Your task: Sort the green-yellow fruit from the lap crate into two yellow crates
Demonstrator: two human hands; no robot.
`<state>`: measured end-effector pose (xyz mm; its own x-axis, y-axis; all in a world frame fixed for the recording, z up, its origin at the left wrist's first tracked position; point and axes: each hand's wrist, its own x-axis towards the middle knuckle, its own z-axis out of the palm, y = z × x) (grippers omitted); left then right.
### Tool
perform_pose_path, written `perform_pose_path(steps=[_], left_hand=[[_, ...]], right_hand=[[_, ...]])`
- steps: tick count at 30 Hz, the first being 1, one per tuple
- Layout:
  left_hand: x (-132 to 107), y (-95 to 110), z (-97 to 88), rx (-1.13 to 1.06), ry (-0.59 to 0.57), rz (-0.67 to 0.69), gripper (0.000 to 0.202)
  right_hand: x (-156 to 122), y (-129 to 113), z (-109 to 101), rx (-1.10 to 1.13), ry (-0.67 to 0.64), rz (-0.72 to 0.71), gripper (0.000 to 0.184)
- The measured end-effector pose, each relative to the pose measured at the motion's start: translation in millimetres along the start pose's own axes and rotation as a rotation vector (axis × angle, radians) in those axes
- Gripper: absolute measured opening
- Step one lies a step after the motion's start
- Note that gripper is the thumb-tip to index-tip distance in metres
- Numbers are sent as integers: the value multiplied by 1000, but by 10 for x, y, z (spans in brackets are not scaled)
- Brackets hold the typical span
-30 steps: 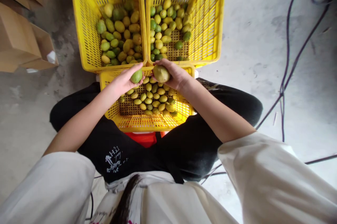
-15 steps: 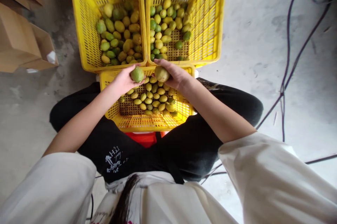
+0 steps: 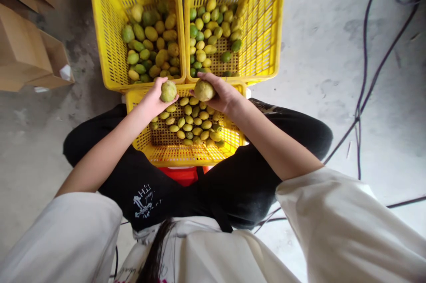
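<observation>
My left hand [image 3: 156, 99] is closed around a yellow-green lemon [image 3: 168, 91], its rounded end facing up. A duller yellow lemon [image 3: 204, 91] sits in the grip of my right hand [image 3: 223, 94], a short gap away from the other. Both hands hover over the far side of a small yellow crate [image 3: 196, 158] between my knees. Inside that crate lie several smaller yellow lemons [image 3: 197, 121], partly hidden by my hands.
Beyond stand two larger yellow crates, the left one [image 3: 108, 48] with big green and yellow lemons [image 3: 151, 33], the right one [image 3: 266, 43] with smaller ones [image 3: 218, 32]. Cardboard boxes [image 3: 25, 48] are at the left. Black cables [image 3: 365, 52] run over the concrete floor at the right.
My left hand has moved slightly left and turned its lemon, so a yellower side shows instead of the green one. My right hand has barely shifted, still holding its lemon.
</observation>
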<state>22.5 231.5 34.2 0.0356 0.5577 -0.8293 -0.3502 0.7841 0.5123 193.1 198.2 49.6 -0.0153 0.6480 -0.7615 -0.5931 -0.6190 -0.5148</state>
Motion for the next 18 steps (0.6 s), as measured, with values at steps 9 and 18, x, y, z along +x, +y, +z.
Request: perform_pose_path(steps=[9,18], left_hand=[[32,24,-25,67,-45,-115,31],[-62,-36,-49,129,-87,13,11]], right_hand=[[220,67,-164,-82,63,65,20],[20,30,-71,-104,-66,36,9]])
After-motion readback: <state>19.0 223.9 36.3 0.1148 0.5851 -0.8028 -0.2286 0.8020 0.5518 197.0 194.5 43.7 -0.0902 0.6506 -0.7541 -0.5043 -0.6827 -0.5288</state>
